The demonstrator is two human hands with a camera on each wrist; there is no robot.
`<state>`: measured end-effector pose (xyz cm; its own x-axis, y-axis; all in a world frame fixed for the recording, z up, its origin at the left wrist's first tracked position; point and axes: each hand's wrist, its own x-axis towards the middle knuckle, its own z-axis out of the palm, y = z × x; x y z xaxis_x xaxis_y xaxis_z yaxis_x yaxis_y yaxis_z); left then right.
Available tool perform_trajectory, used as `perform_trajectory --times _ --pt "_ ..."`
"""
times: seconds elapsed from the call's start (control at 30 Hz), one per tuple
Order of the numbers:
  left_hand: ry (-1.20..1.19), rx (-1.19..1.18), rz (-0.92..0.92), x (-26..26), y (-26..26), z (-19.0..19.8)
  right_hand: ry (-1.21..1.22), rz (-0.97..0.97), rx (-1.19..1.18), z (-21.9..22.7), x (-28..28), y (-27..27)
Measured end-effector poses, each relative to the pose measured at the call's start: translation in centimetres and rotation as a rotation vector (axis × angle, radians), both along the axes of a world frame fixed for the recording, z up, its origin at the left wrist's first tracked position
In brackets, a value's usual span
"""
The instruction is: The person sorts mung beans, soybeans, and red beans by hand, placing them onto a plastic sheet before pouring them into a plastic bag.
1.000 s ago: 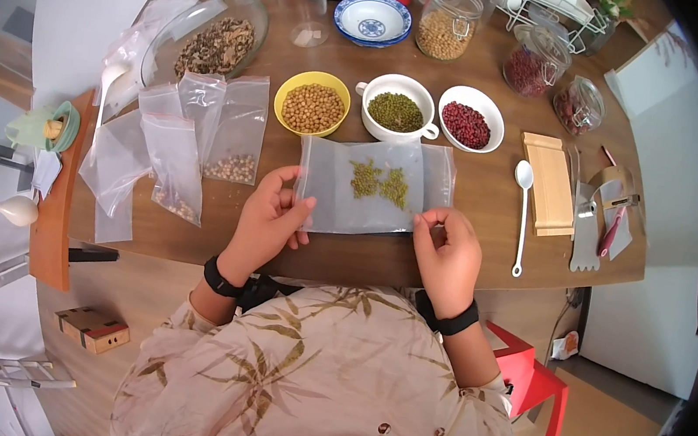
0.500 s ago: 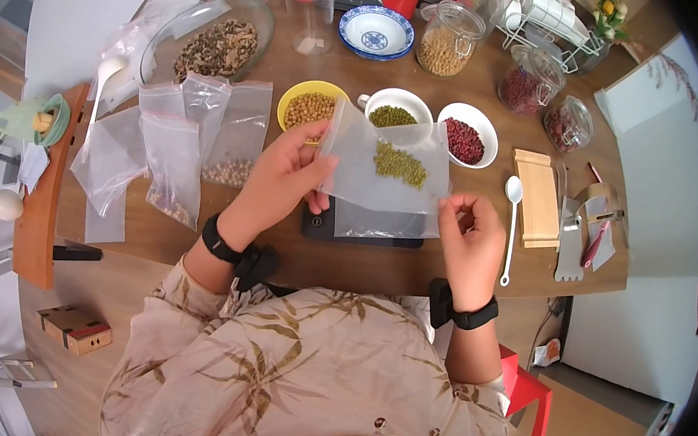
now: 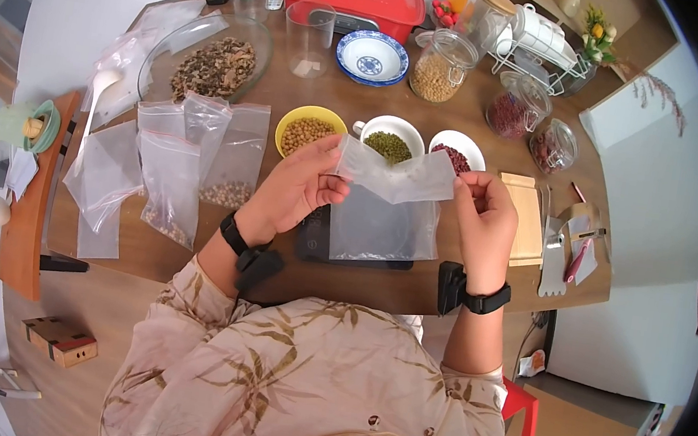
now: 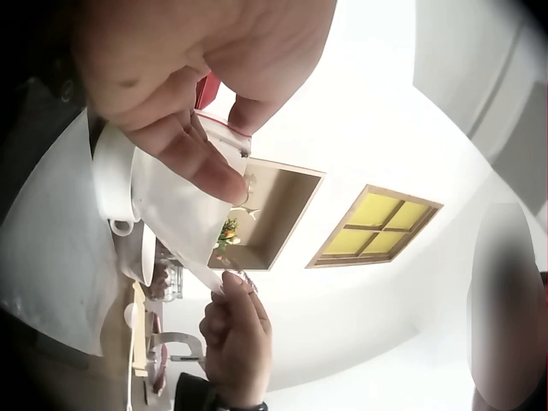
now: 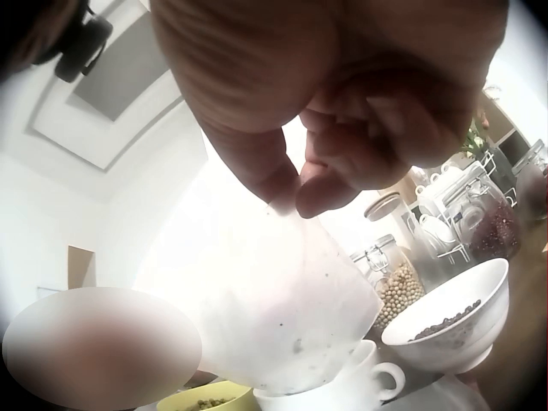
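Observation:
My left hand (image 3: 296,185) and right hand (image 3: 485,223) hold a translucent plastic bag (image 3: 394,177) by its two sides, raised in front of the bowls. It sags in the middle, its far edge overlapping the white two-handled bowl (image 3: 361,128) of small green beans (image 3: 388,146). Thumb and fingers of the right hand (image 5: 342,94) pinch one corner in the right wrist view. The left hand (image 4: 197,77) grips the opposite end, near a red strip. A few specks cling to the bag (image 5: 282,317). Below, another clear bag (image 3: 382,236) lies over a dark flat scale (image 3: 311,235).
A yellow bowl (image 3: 290,113) of chickpeas and a white bowl (image 3: 478,144) of red beans flank the two-handled bowl. Several zip bags (image 3: 169,168) lie at left, beside a glass dish (image 3: 151,60). Jars (image 3: 439,71) stand behind; a wooden board (image 3: 519,210) is at right.
Both hands have lifted the bag off the scale and tipped it away towards the two-handled bowl. The green beans that lay on it no longer show there. The scale and second bag are now uncovered.

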<state>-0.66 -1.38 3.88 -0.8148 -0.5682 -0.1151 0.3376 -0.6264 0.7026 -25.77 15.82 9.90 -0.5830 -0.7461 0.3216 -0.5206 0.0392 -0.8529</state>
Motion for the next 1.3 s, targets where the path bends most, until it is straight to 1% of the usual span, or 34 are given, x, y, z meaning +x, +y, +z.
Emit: perform_trajectory --times 0.17,0.23,0.27,0.33,0.37,0.43,0.47,0.5,0.53,0.57,0.6,0.63,0.67,0.73,0.77,0.8,0.83,0.87,0.9,0.93,0.97,1.0,1.03,1.1,1.13,1.2,1.27,1.3 --pt "0.009 0.054 0.029 0.4 0.2 -0.3 -0.034 0.005 -0.040 0.0 0.1 0.1" --pt "-0.078 0.022 0.069 0.4 0.7 0.3 -0.028 0.003 -0.048 -0.3 0.1 0.5" --pt "-0.077 0.023 0.068 0.5 0.9 0.4 -0.024 0.001 -0.058 -0.5 0.2 0.9" --pt "-0.234 -0.063 0.094 0.8 1.3 0.6 -0.018 -0.005 -0.056 -1.2 0.4 2.0" --pt "-0.232 -0.064 0.093 0.9 1.5 0.8 -0.014 -0.012 -0.054 -1.6 0.5 2.8" --pt "-0.274 -0.225 0.015 1.4 1.8 1.1 -0.049 -0.001 -0.041 -2.4 0.9 4.3" --pt "-0.272 -0.229 0.013 1.8 2.1 1.2 -0.086 0.013 -0.028 -3.0 1.1 5.1" --pt "-0.328 -0.336 -0.021 2.3 2.4 1.2 -0.054 -0.011 -0.005 -4.2 1.0 6.0" --pt "-0.384 -0.442 -0.051 2.7 2.9 1.2 -0.030 0.004 -0.024 -5.2 0.9 6.6" --pt "-0.384 -0.439 -0.046 3.1 3.6 1.0 0.000 0.032 -0.020 -5.5 1.1 7.5" --pt "-0.372 -0.486 -0.060 3.7 4.5 0.8 0.027 0.065 -0.016 -5.8 1.4 8.2" --pt "-0.364 -0.532 -0.071 4.3 5.2 0.6 0.024 0.091 0.011 -6.4 1.4 8.9" --pt "-0.374 -0.526 -0.058 4.9 6.0 0.5 0.018 0.107 0.014 -7.2 1.5 9.4" --pt "-0.501 -0.633 -0.136 5.9 7.2 0.5 -0.062 0.144 0.054 -8.9 1.4 9.9" --pt "-0.512 -0.625 -0.114 6.2 7.5 0.3 -0.058 0.153 0.070 -9.5 1.3 10.0" --pt "-0.538 -0.717 -0.109 6.4 7.7 -0.1 -0.059 0.180 0.070 -10.1 1.1 9.8" --pt "-0.565 -0.809 -0.101 6.5 7.8 -0.6 0.009 0.190 0.065 -10.5 0.8 9.6" --pt "-0.577 -0.803 -0.069 6.6 8.0 -1.1 0.080 0.203 0.055 -10.7 0.5 9.4" --pt "-0.574 -0.886 -0.027 6.5 8.1 -1.7 0.083 0.239 0.050 -10.6 0.4 9.1" --pt "-0.575 -0.969 0.016 6.4 8.2 -2.0 0.034 0.217 0.071 -10.6 0.3 9.0" --pt "-0.598 -0.961 0.052 6.3 8.5 -2.2 -0.017 0.198 0.094 -10.7 0.3 8.9" --pt "-0.602 -1.002 0.091 6.1 8.7 -2.1 -0.021 0.242 0.090 -11.1 0.1 8.8" --pt "-0.612 -1.042 0.131 6.0 8.9 -2.1 -0.056 0.215 0.075 -11.6 -0.2 8.8" --pt "-0.679 -1.061 0.194 6.2 9.2 -2.2 -0.117 0.161 0.055 -12.3 -0.3 8.8" --pt "-0.705 -1.092 0.212 6.3 9.3 -2.2 -0.107 0.157 0.017 -13.4 -0.7 8.8" --pt "-0.758 -1.101 0.252 6.7 9.4 -1.7 -0.205 0.158 -0.016 -14.7 -1.3 9.2" --pt "-0.796 -1.113 0.271 6.9 9.7 -1.2 -0.296 0.201 -0.069 -14.9 -1.8 9.4" --pt "-0.828 -1.092 0.300 6.9 10.0 -0.8 -0.303 0.198 -0.073 -15.2 -2.1 9.4"
